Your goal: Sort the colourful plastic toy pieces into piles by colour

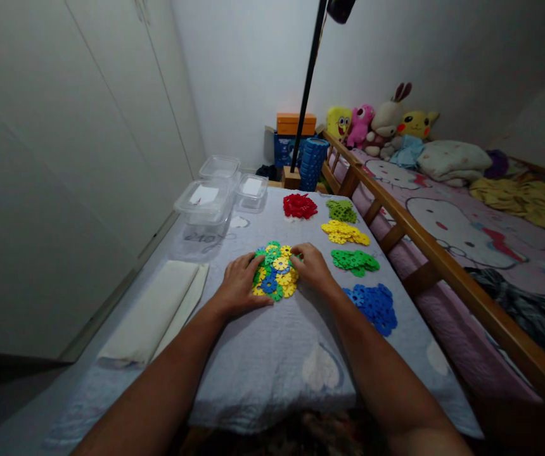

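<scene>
A mixed pile of yellow, green and blue plastic snowflake discs [277,271] lies mid-table between my two hands. My left hand [244,284] rests along the pile's left side, fingers spread around its edge and thumb stretched out below it. At the upper right edge of the pile, my right hand [311,265] has its fingers curled in a pinch, with a bit of green disc showing at the fingertips. Sorted by colour on the right are blue discs [376,307], partly behind my right forearm, green discs [355,261], yellow discs [345,232] and light green discs [341,210].
Red pieces [300,206] form a heap at the far end. Clear plastic boxes [205,201] stand back left, near a folded cream cloth [156,313]. A black pole [307,95] rises behind the table. A wooden bed rail [410,237] runs along the right.
</scene>
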`<state>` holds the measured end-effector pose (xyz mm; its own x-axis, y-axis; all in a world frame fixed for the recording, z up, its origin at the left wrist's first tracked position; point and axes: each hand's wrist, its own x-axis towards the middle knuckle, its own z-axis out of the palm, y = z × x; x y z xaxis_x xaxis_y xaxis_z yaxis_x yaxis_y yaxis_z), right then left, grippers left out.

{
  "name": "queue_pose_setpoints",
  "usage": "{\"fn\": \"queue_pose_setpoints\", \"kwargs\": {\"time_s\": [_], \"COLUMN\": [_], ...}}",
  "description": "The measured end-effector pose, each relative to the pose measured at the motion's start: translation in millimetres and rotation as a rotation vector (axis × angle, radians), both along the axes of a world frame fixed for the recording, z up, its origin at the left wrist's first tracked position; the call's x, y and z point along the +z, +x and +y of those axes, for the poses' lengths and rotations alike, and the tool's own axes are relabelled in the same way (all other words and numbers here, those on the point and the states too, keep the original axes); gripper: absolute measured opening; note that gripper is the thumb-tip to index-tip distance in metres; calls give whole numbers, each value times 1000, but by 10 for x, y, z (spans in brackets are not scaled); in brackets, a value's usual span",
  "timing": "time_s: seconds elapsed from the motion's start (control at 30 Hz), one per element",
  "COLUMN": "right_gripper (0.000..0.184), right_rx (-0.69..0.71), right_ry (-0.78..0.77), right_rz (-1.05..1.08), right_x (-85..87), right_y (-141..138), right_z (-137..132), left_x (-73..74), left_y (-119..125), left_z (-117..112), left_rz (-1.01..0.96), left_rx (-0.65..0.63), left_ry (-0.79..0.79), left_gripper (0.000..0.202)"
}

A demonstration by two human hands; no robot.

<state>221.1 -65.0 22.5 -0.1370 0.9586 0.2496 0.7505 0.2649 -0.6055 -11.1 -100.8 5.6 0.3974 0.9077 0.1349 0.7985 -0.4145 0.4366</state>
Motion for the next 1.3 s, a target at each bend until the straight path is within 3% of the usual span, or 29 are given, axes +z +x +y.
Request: {"fn": "queue_pose_setpoints", "kwargs": {"time_s": [0.17,0.3,0.5,0.67,0.87,1.1,1.2,1.3], "right_gripper": [31,29,23,11,15,14,16,19], "right_rx": [16,29,17,8,-77,-534,-651,-682], "right_ry": [22,15,11,-87,-59,-27,-54,-80], "right_rz": [-193,-203,12,283,375,212,114,35], "right_x": [-83,-135,-158,-104,105,293,289,265], "right_y": [-171,-190,-169,-108,400,1194,1351,1399], "right_z": [-82,-85,-51,-10,313,816,939,1012], "left_x": [-44,-59,-49,-22,-36,-67,-62,-68], "left_y": [-9,-11,-2,11,9,20,18,9], "left_z": [7,9,19,19,35,46,44,48], "left_rz": [-24,-30,-33,-30,-44,-44,-50,-57], "left_rx": [0,3,9,11,10,26,21,15], "left_ry": [20,27,22,9,11,25,33,29], "left_gripper": [109,108,107,106,101,100,99,98]}}
